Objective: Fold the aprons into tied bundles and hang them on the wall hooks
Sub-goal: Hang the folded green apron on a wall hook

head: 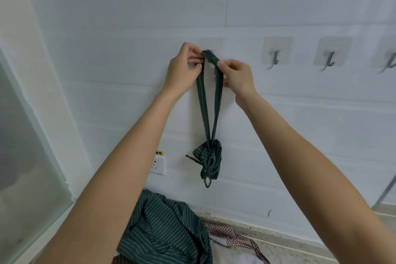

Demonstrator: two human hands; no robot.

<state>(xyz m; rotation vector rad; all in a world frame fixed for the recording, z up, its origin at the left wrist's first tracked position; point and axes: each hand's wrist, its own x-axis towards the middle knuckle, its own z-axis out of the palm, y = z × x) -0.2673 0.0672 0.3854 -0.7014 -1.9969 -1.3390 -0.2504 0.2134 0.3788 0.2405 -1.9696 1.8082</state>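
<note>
A white wall socket (pixel 158 165) sits low on the tiled wall. Above it, the left hand (pixel 184 68) pinches the left side of a green striped neck loop (pixel 211 92) between thumb and fingers, at the leftmost adhesive hook pad (pixel 211 44). The tied apron bundle (pixel 207 162) hangs below the loop, against the wall. The right hand (pixel 236 77) pinches the loop's right side. Further right, three bare wall hooks (pixel 275 59) follow. Below, a loose green striped apron (pixel 162 227) and a red checked apron (pixel 231 236) lie on the bench (pixel 289 251).
</note>
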